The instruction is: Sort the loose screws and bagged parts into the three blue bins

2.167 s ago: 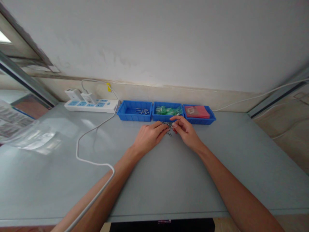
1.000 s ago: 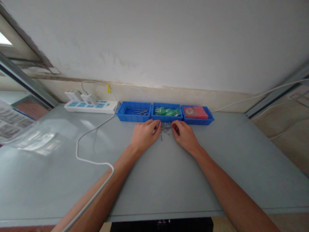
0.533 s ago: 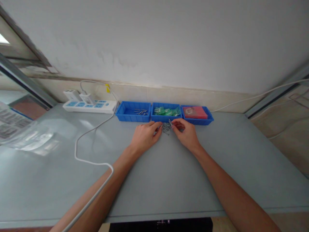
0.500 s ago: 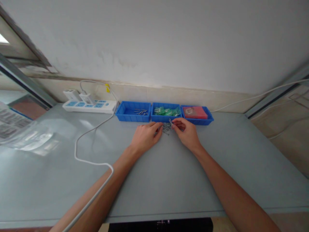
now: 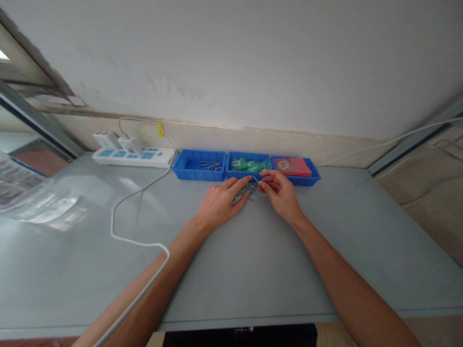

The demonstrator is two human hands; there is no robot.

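A pile of thin silvery screws (image 5: 247, 191), possibly nails at this size, lies on the grey table in front of the blue bins. My left hand (image 5: 221, 201) rests at the pile's left side, its thumb and fingers apart around the pieces. Between thumb and fingers, my right hand (image 5: 282, 196) pinches one thin screw (image 5: 255, 179), tilted and raised just over the pile. Several similar screws lie in the left blue bin (image 5: 198, 175). Small green plastic pieces (image 5: 249, 165) fill the middle bin, and red flat packets (image 5: 298, 166) sit in the right bin.
Left of the bins stands a white power strip (image 5: 135, 158) with plugs in it. A white cable (image 5: 115, 212) loops over the table and across my left forearm. A clear plastic bag (image 5: 39, 202) lies at the far left. Behind the bins is the wall.
The fingers of my left hand have spread and reached right over the pile. My right hand has shifted slightly, and the piece in its pinch now tilts left.
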